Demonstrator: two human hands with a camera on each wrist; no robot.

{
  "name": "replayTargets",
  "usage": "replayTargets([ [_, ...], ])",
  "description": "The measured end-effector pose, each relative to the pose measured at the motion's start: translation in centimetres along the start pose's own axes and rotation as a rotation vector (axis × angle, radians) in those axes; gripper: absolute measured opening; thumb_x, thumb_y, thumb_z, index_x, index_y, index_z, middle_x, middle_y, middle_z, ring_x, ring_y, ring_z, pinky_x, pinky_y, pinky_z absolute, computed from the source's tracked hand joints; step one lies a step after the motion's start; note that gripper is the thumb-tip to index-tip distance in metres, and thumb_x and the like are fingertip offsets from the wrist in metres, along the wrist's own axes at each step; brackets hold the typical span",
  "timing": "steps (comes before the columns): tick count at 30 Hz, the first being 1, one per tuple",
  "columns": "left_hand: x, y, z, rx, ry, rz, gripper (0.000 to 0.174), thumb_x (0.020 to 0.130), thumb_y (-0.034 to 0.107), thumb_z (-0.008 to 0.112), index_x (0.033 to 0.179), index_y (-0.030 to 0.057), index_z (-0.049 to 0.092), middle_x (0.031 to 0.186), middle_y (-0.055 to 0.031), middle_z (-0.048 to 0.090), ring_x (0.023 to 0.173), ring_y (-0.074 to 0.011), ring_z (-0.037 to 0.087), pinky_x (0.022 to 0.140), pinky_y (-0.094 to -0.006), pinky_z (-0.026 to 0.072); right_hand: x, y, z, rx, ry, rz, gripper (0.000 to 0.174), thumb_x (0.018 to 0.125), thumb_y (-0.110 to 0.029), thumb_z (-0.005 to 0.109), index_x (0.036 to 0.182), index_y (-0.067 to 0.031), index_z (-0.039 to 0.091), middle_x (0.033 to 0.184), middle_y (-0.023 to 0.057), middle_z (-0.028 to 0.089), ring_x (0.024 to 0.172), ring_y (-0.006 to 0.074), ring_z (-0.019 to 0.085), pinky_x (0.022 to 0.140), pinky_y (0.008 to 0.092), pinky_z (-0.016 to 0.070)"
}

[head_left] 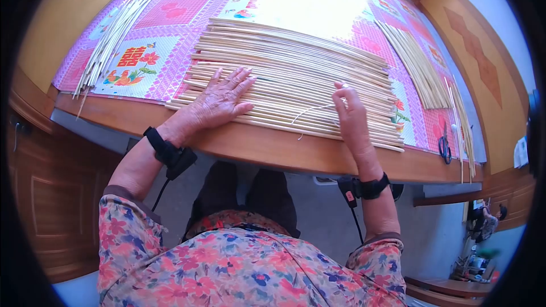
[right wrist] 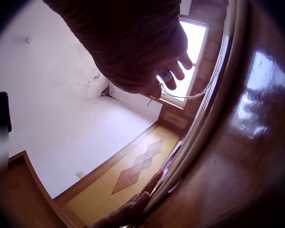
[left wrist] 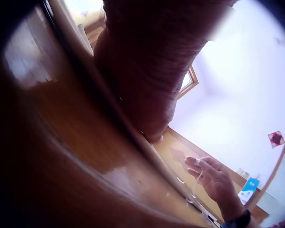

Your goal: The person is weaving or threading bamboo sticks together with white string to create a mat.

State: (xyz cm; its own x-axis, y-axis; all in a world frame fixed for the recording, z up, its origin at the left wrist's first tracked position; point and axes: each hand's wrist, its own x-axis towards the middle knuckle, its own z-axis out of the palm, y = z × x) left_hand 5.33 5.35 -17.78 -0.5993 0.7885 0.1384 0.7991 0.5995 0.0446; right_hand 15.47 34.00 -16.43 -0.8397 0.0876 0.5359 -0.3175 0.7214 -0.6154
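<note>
Left hand lies flat on the near left part of a row of thin wooden sticks, fingers spread, grip wide w/ nothing held; right hand is up just above the row's near right part, grip narrow, pinching a thin white string; string arcs left & down to the near sticks, can't tell if it's tied there; row sits mid tabletop, sticks side by side, running left to right, ends uneven; pink patterned tablecloth lies under it; paler loose sticks on the left; flat bunch of sticks on the right, w/ a few thin sticks farther right; scissors near right, beside those; black strap on each wrist.
</note>
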Motion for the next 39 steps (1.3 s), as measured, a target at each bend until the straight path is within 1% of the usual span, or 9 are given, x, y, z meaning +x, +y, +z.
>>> replayTargets([
  [3,0.1,0.3,-0.2,-0.039,-0.067,-0.030,0.059,0.087,0.041,0.037,0.133,0.0048,0.027,0.141,-0.0126,0.020,0.132,-0.0235,0.015,0.106,-0.0462,0.0068,-0.6,2.2,2.3,-0.061,-0.025,-0.003,0.007,0.082,-0.007,0.052,0.084,-0.0013,0.049,0.097,0.0179,0.055,0.099,0.0338,0.051,0.085,0.0400,0.0396],
  [5,-0.2,0.1,0.3,-0.037,-0.060,-0.028,0.059,0.087,0.041,0.037,0.133,0.0043,0.027,0.141,-0.0131,0.021,0.132,-0.0240,0.015,0.106,-0.0462,0.0073,-1.1,1.9,2.9,-0.406,-0.106,-0.183,0.005,0.081,-0.007,0.052,0.082,-0.0030,0.048,0.088,0.0163,0.052,0.099,0.0332,0.050,0.085,0.0410,0.0387],
  [6,0.2,0.1,0.2,-0.038,-0.071,-0.029,0.060,0.087,0.041,0.038,0.133,0.0038,0.027,0.141,-0.0136,0.021,0.132,-0.0244,0.016,0.106,-0.0463,0.0077,-1.1,1.6,2.8,-0.420,-0.109,-0.192,0.005,0.080,-0.006,0.052,0.082,-0.0038,0.048,0.082,0.0153,0.050,0.100,0.0327,0.050,0.086,0.0412,0.0375],
  [12,0.5,-0.1,-0.5,-0.069,-0.078,-0.046,0.061,0.087,0.043,0.038,0.132,0.0045,0.027,0.140,-0.0139,0.021,0.132,-0.0253,0.016,0.105,-0.0478,0.0087,-1.2,2.2,3.1,-0.365,-0.072,-0.217,0.005,0.080,-0.005,0.052,0.081,-0.0032,0.048,0.085,0.0156,0.051,0.102,0.0329,0.049,0.088,0.0410,0.0371],
  [15,1.7,-1.1,-1.8,-0.236,-0.268,-0.057,0.061,0.089,0.048,0.032,0.133,0.0052,0.027,0.141,-0.0132,0.019,0.132,-0.0248,0.014,0.104,-0.0507,0.0100,-1.3,2.2,3.1,-0.364,-0.085,-0.161,0.006,0.079,-0.006,0.053,0.080,-0.0037,0.048,0.089,0.0158,0.053,0.104,0.0337,0.048,0.089,0.0416,0.0365],
  [16,3.8,-2.6,-2.4,-0.217,-0.170,-0.054,0.061,0.089,0.048,0.031,0.133,0.0057,0.027,0.142,-0.0130,0.018,0.132,-0.0251,0.013,0.104,-0.0509,0.0106,-0.8,1.9,3.4,-0.354,-0.087,-0.187,0.006,0.079,-0.006,0.053,0.080,-0.0037,0.048,0.089,0.0158,0.053,0.104,0.0337,0.048,0.089,0.0416,0.0365],
  [25,14.8,-7.8,-0.9,-0.047,-0.119,-0.191,0.067,0.088,0.050,0.029,0.135,0.0044,0.020,0.142,-0.0158,0.014,0.133,-0.0273,0.011,0.105,-0.0506,0.0073,-1.2,1.8,2.7,-0.368,-0.122,-0.136,0.006,0.078,-0.002,0.051,0.082,-0.0035,0.047,0.096,0.0186,0.053,0.105,0.0358,0.047,0.090,0.0437,0.0356],
  [31,16.6,-8.8,1.8,-0.116,-0.149,-0.269,0.070,0.087,0.053,0.028,0.135,0.0026,0.019,0.142,-0.0163,0.013,0.133,-0.0272,0.010,0.106,-0.0478,0.0059,-1.5,1.1,2.6,-0.378,-0.176,-0.068,0.006,0.078,-0.004,0.053,0.083,-0.0039,0.049,0.109,0.0177,0.053,0.112,0.0349,0.044,0.097,0.0430,0.0321],
  [39,16.1,-8.7,1.6,-0.117,-0.157,-0.269,0.071,0.086,0.053,0.029,0.135,0.0017,0.019,0.143,-0.0160,0.013,0.133,-0.0269,0.007,0.106,-0.0466,0.0042,-1.8,1.4,2.8,-0.368,-0.163,-0.043,0.008,0.079,-0.006,0.052,0.085,-0.0031,0.049,0.111,0.0185,0.051,0.114,0.0342,0.043,0.097,0.0440,0.0309],
])
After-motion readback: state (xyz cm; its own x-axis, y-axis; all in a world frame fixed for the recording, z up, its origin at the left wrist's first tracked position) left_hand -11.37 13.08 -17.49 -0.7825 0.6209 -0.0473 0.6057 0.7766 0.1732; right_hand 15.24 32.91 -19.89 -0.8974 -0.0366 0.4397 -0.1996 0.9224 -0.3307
